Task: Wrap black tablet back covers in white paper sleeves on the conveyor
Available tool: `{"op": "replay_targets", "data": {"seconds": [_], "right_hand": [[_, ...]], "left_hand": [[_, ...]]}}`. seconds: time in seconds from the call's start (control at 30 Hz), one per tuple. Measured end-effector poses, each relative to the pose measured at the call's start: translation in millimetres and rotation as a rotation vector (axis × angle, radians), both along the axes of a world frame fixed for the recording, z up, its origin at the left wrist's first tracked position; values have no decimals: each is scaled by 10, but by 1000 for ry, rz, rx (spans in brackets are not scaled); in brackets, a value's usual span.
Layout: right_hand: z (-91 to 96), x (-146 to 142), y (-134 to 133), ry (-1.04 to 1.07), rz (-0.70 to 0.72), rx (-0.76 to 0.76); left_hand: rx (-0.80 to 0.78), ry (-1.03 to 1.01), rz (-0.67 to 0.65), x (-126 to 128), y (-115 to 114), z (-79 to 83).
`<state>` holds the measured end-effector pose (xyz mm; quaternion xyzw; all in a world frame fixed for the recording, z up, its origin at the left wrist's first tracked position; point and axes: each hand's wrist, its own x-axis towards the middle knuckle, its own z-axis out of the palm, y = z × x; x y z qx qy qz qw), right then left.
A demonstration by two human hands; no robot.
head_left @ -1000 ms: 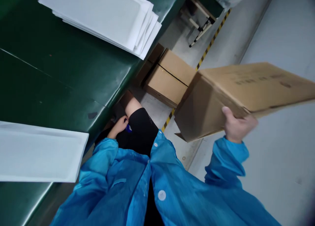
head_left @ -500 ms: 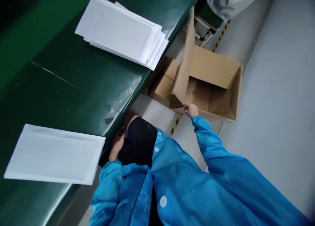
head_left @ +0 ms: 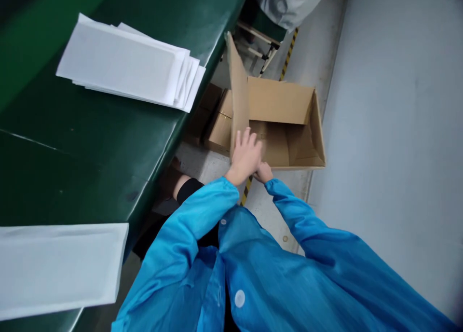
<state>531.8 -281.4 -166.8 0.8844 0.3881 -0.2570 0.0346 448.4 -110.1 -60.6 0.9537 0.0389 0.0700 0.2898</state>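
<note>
A large open cardboard box [head_left: 282, 98] stands beside the table, its inside facing up toward me and one long flap raised on the left. My left hand [head_left: 247, 154] lies against the lower part of that flap, palm turned away and fingers stretched apart. Just to its right, my right hand [head_left: 264, 172] is closed on the box's near corner edge. The two hands touch or overlap at the corner, so the exact grip there is partly hidden. The visible part of the box's inside shows bare brown cardboard.
A green-topped table [head_left: 90, 172] runs along the left, bearing a stack of white envelope-like packets [head_left: 123, 64] and another white packet [head_left: 61, 267]. Further cardboard boxes [head_left: 219, 124] sit on the floor under its edge. A stool [head_left: 265, 52] and a person's grey clothing [head_left: 289, 6] are beyond.
My left hand has come up from beside my lap to the box flap, its fingers now spread. My right hand stays on the box corner. The view has shifted, moving the table leftward.
</note>
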Motion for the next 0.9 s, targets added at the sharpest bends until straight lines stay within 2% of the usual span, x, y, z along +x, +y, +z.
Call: {"op": "replay_targets", "data": {"seconds": [0.1,0.23,0.37,0.43,0.5,0.63,0.73,0.8,0.9], "right_hand": [[-59,-169,-117,21,9,-53],[-200,-393,-173,59,0,-25],[-322,-633,-247,109,1,-6],[-365,-728,-297,154,20,5],[-401,-799,-336,206,39,22],[-447,-902,-344,296,28,55],[-464,-877,-293,357,-2,63],[-474,-727,-240,382,-31,53],[-478,-282,-146,304,-141,9]], "left_hand": [[67,227,120,113,-91,-251],[52,359,240,37,-207,-593],[-147,551,408,-1,-181,-919],[-294,660,389,-15,-186,-1075],[-376,710,310,-27,-249,-1206],[-314,738,279,-44,-431,-1342],[-290,811,253,-108,-416,-1362],[-284,843,241,-196,-314,-1365],[-261,880,246,-361,-101,-1375]]}}
